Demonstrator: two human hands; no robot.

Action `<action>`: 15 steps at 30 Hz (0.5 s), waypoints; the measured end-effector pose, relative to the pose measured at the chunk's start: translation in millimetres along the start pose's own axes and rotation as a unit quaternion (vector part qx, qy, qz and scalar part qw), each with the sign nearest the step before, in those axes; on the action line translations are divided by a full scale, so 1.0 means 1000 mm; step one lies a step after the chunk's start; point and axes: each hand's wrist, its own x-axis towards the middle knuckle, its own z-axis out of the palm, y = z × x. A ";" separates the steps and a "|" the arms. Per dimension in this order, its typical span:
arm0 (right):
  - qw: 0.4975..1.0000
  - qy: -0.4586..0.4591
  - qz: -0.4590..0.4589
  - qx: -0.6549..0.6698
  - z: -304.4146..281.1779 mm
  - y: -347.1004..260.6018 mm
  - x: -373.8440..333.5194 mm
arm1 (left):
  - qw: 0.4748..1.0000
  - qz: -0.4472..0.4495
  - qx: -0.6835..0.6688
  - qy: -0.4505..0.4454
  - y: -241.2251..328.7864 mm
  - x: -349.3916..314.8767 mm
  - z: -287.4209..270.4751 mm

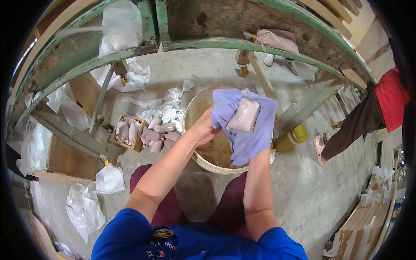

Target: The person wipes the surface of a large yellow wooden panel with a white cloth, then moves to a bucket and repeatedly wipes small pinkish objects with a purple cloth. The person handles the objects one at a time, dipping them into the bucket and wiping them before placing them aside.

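Observation:
A lavender cloth (221, 102) is spread over the rim of a round tub (190, 113). On the cloth lies a small clear bag of pinkish powder (246, 116), its gathered end at the top. With fingers curled in, my left hand (204, 128) grips the cloth's left edge. My right forearm (258, 182) reaches up to the cloth's lower right. The right hand is covered by the fabric, so its fingers are hidden. Brownish residue coats the inside of the tub.
Left of the tub, several pinkish bags (158, 135) are heaped beside a small wooden box (138, 145) of similar bags. Green-edged benches (208, 44) arch across the far side. A yellow-green container (292, 138) stands right of the tub; a person in red (389, 102) is farther right.

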 end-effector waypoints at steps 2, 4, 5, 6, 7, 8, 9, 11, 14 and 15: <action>0.894 -0.071 0.151 0.415 0.012 -0.038 -0.002 | 0.998 0.023 0.036 0.052 0.010 -0.009 0.004; 0.933 -0.038 0.100 0.344 0.015 -0.028 -0.002 | 0.971 0.129 0.197 0.039 0.008 -0.009 0.027; 0.981 -0.009 0.022 0.190 0.019 -0.020 -0.002 | 0.943 0.182 0.275 0.038 0.007 -0.010 0.032; 0.972 0.011 0.013 0.236 0.022 -0.013 -0.005 | 0.935 0.187 0.299 0.035 0.007 -0.010 0.033; 0.959 0.027 0.004 0.283 0.029 -0.013 -0.011 | 0.925 0.194 0.324 0.037 0.011 -0.009 0.030; 0.943 0.043 -0.004 0.330 0.034 -0.012 -0.015 | 0.915 0.200 0.349 0.038 0.013 -0.009 0.027; 0.946 0.055 -0.010 0.319 0.037 -0.012 -0.017 | 0.904 0.203 0.373 0.052 0.013 -0.011 0.025; 0.952 0.079 -0.023 0.294 0.038 -0.025 -0.021 | 0.889 0.248 0.376 0.081 0.009 -0.010 0.019; 0.981 0.089 -0.151 0.083 0.039 -0.017 -0.022 | 0.922 0.210 0.299 0.128 0.011 -0.002 0.008; 0.982 0.093 -0.148 0.070 0.039 -0.015 -0.022 | 0.939 0.179 0.258 0.143 0.012 0.000 0.005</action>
